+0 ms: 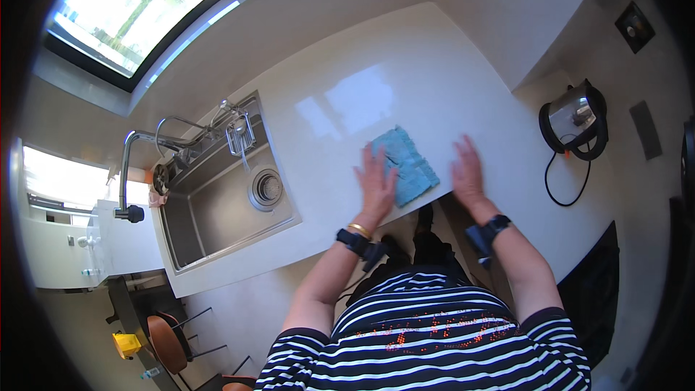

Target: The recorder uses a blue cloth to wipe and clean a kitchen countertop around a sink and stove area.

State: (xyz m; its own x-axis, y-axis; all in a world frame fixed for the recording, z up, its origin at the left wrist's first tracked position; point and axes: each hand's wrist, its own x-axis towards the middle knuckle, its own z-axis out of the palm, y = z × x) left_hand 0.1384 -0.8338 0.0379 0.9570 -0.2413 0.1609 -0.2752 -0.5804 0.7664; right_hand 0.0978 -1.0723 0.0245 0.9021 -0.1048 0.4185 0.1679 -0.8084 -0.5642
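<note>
A teal cleaning cloth (410,165) lies folded on the white countertop (347,157), close to its front edge. My left hand (376,182) is over the cloth's left side with its fingers apart; whether it touches the cloth cannot be told. To the right of the cloth, my right hand (468,171) is above the counter, fingers spread and somewhat blurred, holding nothing. Each wrist wears a dark strap, and the left one also has a gold-coloured bangle.
Left of the cloth, a stainless steel sink (222,209) has a curved faucet (127,174) and a wire caddy (240,133). An electric kettle (575,119) with its cord stands at the right. A dark cooktop (594,293) is at lower right, a brown chair (165,343) at lower left.
</note>
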